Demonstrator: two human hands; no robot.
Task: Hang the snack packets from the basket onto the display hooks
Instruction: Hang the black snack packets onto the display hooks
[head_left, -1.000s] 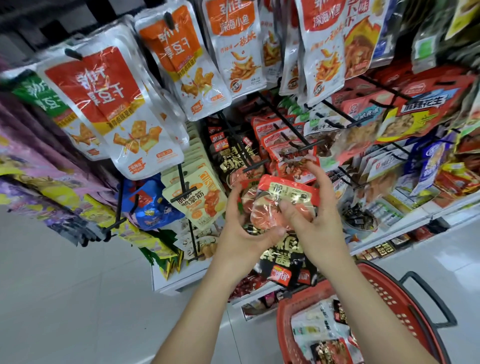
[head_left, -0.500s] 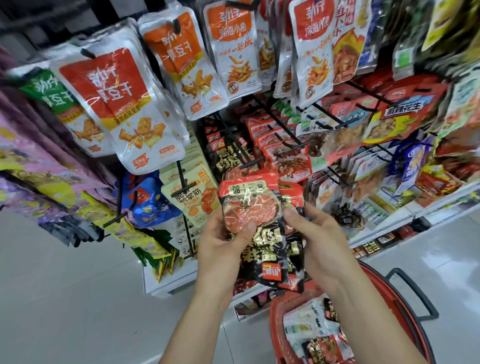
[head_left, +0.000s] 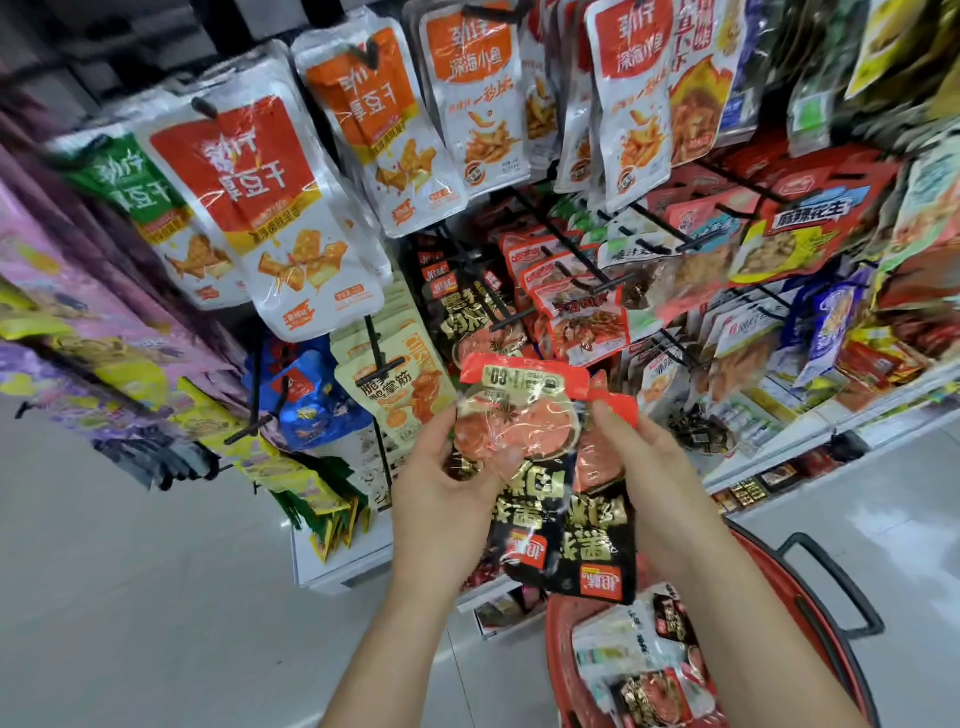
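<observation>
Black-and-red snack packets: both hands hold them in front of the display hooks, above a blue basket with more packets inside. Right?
No: the head view shows the basket is red, not blue. Otherwise right: left hand and right hand hold the black-and-red snack packets before the display hooks.

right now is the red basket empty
No, several snack packets lie inside the red basket, below the hands.

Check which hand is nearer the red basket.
Right. The right hand holds the packets just above the basket, with its forearm crossing over it. The left hand grips them farther left, beyond the basket's edge.
</observation>
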